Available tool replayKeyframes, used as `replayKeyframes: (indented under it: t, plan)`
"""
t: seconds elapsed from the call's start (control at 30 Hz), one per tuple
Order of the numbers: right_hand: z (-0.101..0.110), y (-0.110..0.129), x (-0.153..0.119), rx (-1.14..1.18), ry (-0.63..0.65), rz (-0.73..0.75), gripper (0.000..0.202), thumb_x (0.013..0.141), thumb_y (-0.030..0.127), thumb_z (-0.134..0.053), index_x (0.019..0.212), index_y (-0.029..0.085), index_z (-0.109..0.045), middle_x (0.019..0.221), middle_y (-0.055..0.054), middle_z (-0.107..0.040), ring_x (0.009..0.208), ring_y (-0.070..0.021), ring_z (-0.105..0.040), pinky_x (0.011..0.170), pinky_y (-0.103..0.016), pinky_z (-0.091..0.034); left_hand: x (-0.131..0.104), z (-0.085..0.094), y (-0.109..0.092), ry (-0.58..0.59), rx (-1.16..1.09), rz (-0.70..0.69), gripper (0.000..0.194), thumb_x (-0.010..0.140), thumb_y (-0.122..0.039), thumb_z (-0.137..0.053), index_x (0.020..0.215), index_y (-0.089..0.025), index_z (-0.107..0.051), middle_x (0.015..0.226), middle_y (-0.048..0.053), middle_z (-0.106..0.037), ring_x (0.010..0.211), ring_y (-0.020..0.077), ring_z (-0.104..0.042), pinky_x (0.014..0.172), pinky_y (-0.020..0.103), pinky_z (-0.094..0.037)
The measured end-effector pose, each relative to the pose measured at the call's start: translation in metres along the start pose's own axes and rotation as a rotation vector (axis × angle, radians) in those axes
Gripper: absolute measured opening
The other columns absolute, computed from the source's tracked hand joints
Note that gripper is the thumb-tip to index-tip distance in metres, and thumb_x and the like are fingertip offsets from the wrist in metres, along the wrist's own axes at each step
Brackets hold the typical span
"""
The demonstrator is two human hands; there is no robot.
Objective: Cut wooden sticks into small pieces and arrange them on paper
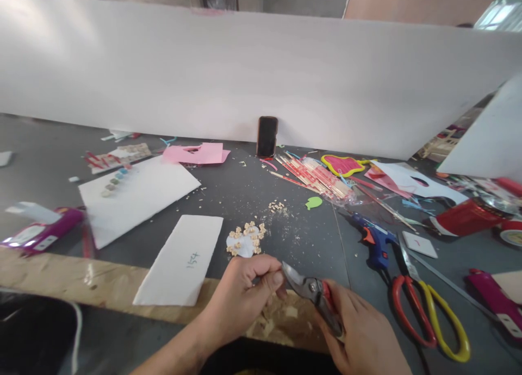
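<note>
My right hand (pixel 359 326) is wrapped round the handles of a pair of pruning shears (pixel 312 291), whose blades point left at my other hand. The fingers of my left hand (pixel 248 288) are pinched together right at the blade tip; what they hold, if anything, is too small to make out. Just beyond my left hand lies a small white piece (pixel 244 245) ringed with pale, flower-like bits (pixel 256 232). Small cut crumbs (pixel 277 206) are scattered on the dark table behind it.
Left are a white board with writing (pixel 183 261), a larger white sheet (pixel 138 201) and pink paper (pixel 199 153). A phone (pixel 267 136) leans on the white partition (pixel 204 76). Right are packed sticks (pixel 318 176), a blue glue gun (pixel 377 244), scissors (pixel 428 310) and a red can (pixel 468 216).
</note>
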State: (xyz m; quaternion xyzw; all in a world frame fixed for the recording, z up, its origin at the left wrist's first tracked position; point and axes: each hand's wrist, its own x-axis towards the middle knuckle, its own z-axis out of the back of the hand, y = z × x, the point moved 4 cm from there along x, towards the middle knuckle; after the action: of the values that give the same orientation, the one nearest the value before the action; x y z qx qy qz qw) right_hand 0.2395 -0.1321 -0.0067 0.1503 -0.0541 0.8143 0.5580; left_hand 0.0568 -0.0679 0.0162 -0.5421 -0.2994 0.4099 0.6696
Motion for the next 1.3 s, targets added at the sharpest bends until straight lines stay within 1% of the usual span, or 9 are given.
replayKeyframes:
  t: [0.13, 0.33, 0.4, 0.57, 0.67, 0.8, 1.03, 1.17, 1.3]
  plan:
    - [-0.0020, -0.0020, 0.0000, -0.041, -0.013, -0.024, 0.031, 0.073, 0.022, -0.045, 0.103, 0.015, -0.045, 0.080, -0.008, -0.067, 0.067, -0.0195, -0.065, 0.054, -0.029, -0.051, 0.0009, -0.0005, 0.0051, 0.005, -0.001, 0.085, 0.028, 0.087, -0.027, -0.041, 0.072, -0.014, -0.060, 0.064, 0.002, -0.062, 0.052, 0.0099, -0.050, 0.050, 0.019, -0.037]
    - [-0.0029, -0.0085, 0.0000, 0.004, 0.051, -0.113, 0.040, 0.075, 0.020, -0.045, 0.114, 0.016, -0.043, 0.090, -0.009, -0.065, 0.076, -0.0202, -0.064, 0.064, -0.032, -0.051, 0.0037, 0.0008, 0.0050, -0.084, 0.170, -0.011, 0.015, 0.082, -0.021, -0.049, 0.078, -0.017, -0.062, 0.067, -0.001, -0.058, 0.063, 0.0113, -0.051, 0.057, 0.019, -0.037]
    - [-0.0035, -0.0092, 0.0000, 0.028, 0.072, -0.131, 0.045, 0.076, 0.019, -0.044, 0.120, 0.016, -0.041, 0.095, -0.010, -0.064, 0.081, -0.0213, -0.063, 0.068, -0.034, -0.051, 0.0040, 0.0002, 0.0051, -0.112, 0.194, -0.039, 0.017, 0.083, -0.019, -0.048, 0.073, -0.016, -0.061, 0.064, -0.001, -0.055, 0.062, 0.0110, -0.051, 0.057, 0.019, -0.037]
    - [-0.0047, -0.0071, -0.0009, 0.081, 0.107, -0.128, 0.052, 0.079, 0.022, -0.043, 0.129, 0.014, -0.033, 0.101, -0.013, -0.061, 0.087, -0.0228, -0.060, 0.071, -0.038, -0.050, 0.0030, -0.0021, 0.0022, -0.101, 0.190, -0.162, 0.026, 0.085, -0.014, -0.042, 0.067, -0.016, -0.061, 0.053, -0.002, -0.050, 0.063, 0.0122, -0.052, 0.062, 0.020, -0.039]
    - [-0.0036, -0.0063, -0.0013, 0.071, 0.112, -0.122, 0.053, 0.080, 0.023, -0.043, 0.130, 0.013, -0.031, 0.102, -0.013, -0.061, 0.087, -0.0232, -0.060, 0.071, -0.038, -0.051, 0.0019, -0.0012, 0.0025, -0.086, 0.172, -0.152, 0.025, 0.084, -0.014, -0.043, 0.068, -0.015, -0.063, 0.054, -0.001, -0.052, 0.061, 0.0119, -0.053, 0.060, 0.020, -0.039]
    - [-0.0019, -0.0047, 0.0007, 0.044, 0.094, -0.090, 0.049, 0.080, 0.024, -0.041, 0.127, 0.012, -0.033, 0.098, -0.013, -0.063, 0.084, -0.0231, -0.061, 0.067, -0.037, -0.052, 0.0008, -0.0001, 0.0016, -0.052, 0.144, -0.121, 0.027, 0.085, -0.015, -0.042, 0.069, -0.015, -0.063, 0.061, 0.001, -0.055, 0.059, 0.0109, -0.052, 0.056, 0.020, -0.038]
    - [-0.0006, -0.0010, 0.0004, 0.006, -0.002, -0.024, 0.037, 0.076, 0.021, -0.042, 0.113, 0.013, -0.042, 0.087, -0.010, -0.067, 0.071, -0.0193, -0.064, 0.061, -0.031, -0.052, -0.0010, 0.0019, -0.0030, -0.058, 0.144, -0.092, 0.028, 0.085, -0.018, -0.043, 0.064, -0.014, -0.061, 0.056, -0.002, -0.050, 0.054, 0.0093, -0.048, 0.055, 0.020, -0.036]
    - [-0.0025, -0.0031, 0.0000, -0.015, -0.002, -0.041, 0.036, 0.071, 0.018, -0.043, 0.107, 0.016, -0.044, 0.083, -0.008, -0.067, 0.067, -0.0193, -0.065, 0.058, -0.030, -0.051, -0.0003, 0.0002, 0.0030, -0.042, 0.125, -0.004, 0.030, 0.088, -0.025, -0.040, 0.068, -0.014, -0.060, 0.057, -0.001, -0.051, 0.052, 0.0095, -0.045, 0.050, 0.020, -0.033]
    - [-0.0044, -0.0061, 0.0011, 0.014, 0.024, -0.085, 0.038, 0.071, 0.018, -0.044, 0.109, 0.017, -0.044, 0.085, -0.008, -0.067, 0.070, -0.0194, -0.064, 0.061, -0.030, -0.051, 0.0016, -0.0006, 0.0036, -0.041, 0.165, -0.037, 0.023, 0.087, -0.022, -0.042, 0.074, -0.016, -0.060, 0.065, 0.000, -0.057, 0.061, 0.0113, -0.050, 0.055, 0.020, -0.036]
